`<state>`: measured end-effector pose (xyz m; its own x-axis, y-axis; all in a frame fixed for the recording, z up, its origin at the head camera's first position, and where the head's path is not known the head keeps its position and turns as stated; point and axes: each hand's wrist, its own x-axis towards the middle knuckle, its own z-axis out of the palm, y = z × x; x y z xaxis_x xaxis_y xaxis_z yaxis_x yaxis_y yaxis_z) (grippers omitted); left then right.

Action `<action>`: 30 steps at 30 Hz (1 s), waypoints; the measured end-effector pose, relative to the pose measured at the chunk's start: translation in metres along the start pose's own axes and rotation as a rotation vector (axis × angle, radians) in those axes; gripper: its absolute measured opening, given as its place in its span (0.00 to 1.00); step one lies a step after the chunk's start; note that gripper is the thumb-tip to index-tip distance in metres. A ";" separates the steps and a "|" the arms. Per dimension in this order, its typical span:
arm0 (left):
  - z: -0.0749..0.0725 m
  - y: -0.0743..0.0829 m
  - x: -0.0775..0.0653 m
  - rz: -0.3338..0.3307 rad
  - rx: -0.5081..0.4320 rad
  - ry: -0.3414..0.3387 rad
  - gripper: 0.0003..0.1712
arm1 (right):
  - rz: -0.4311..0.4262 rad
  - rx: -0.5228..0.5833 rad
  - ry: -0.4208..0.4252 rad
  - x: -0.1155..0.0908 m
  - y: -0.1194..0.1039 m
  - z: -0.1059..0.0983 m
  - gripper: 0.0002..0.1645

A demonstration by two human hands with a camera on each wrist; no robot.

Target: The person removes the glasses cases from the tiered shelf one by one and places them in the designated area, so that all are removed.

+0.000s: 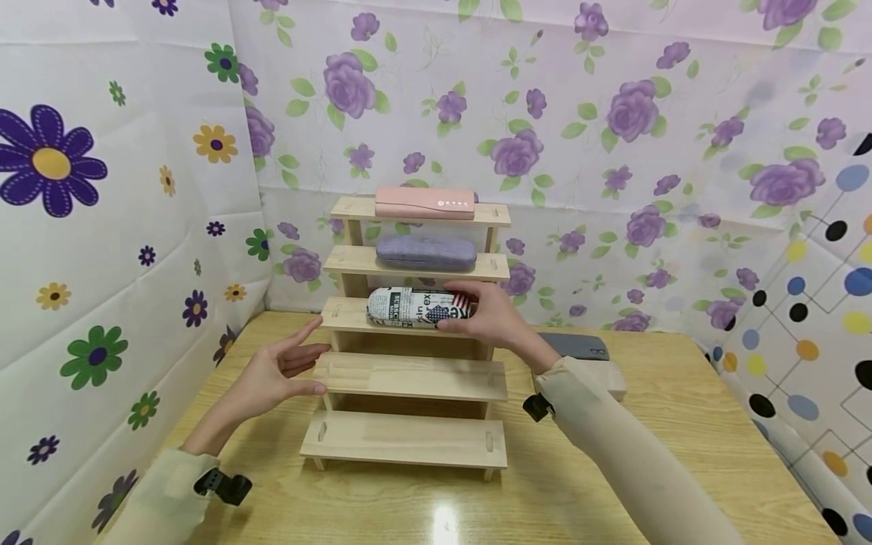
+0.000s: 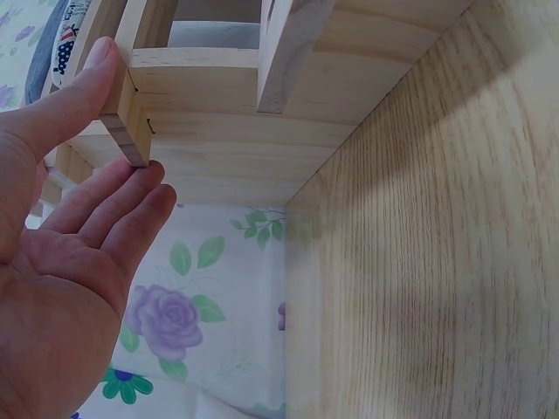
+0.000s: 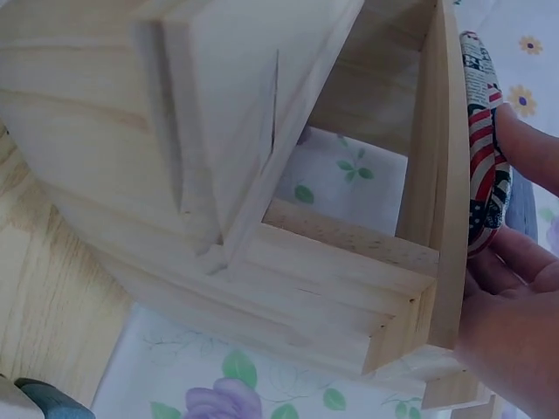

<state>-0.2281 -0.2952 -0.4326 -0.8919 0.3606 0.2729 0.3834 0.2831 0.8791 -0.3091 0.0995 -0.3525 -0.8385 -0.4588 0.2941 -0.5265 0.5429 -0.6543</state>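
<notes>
A glasses case with newspaper and flag print [image 1: 402,306] lies lengthwise on the middle step of a light wooden stepped rack [image 1: 402,437]. My right hand [image 1: 492,314] grips its right end, thumb in front and fingers behind. In the right wrist view the printed case [image 3: 482,148] shows flag stripes between thumb and fingers, close against the step. On the rack's left side, my left hand [image 1: 275,375] has its fingers spread and fairly straight. The left wrist view shows that thumb and fingertips [image 2: 150,173] at the end of a step board [image 2: 129,131].
A pink case [image 1: 424,203] sits on the top step and a purple-grey case [image 1: 426,253] one step below. Right of the rack, a dark grey glasses case [image 1: 574,346] and a beige case [image 1: 606,376] lie on the wooden table [image 1: 681,424]. Flowered cloth [image 1: 436,144] hangs behind.
</notes>
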 end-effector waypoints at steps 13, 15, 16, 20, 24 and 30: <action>0.001 -0.003 0.002 0.017 0.012 0.010 0.63 | 0.008 0.055 -0.026 0.000 0.004 -0.003 0.45; 0.001 -0.003 0.001 0.016 0.012 0.011 0.63 | 0.012 0.060 -0.033 0.001 0.004 -0.002 0.45; 0.001 -0.002 0.001 0.016 0.015 0.011 0.63 | 0.015 0.058 -0.033 0.001 0.005 -0.002 0.45; 0.001 -0.002 0.001 0.013 0.011 0.013 0.63 | 0.024 0.075 -0.027 -0.001 0.005 -0.001 0.45; 0.001 0.000 0.001 0.010 0.004 0.012 0.63 | 0.030 0.120 -0.008 -0.003 0.005 0.001 0.43; 0.000 0.000 0.000 0.010 0.004 0.008 0.63 | 0.036 0.171 0.018 -0.007 0.004 0.003 0.42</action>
<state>-0.2283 -0.2948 -0.4327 -0.8898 0.3565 0.2849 0.3935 0.2830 0.8747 -0.3045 0.1027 -0.3591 -0.8593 -0.4279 0.2801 -0.4662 0.4303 -0.7730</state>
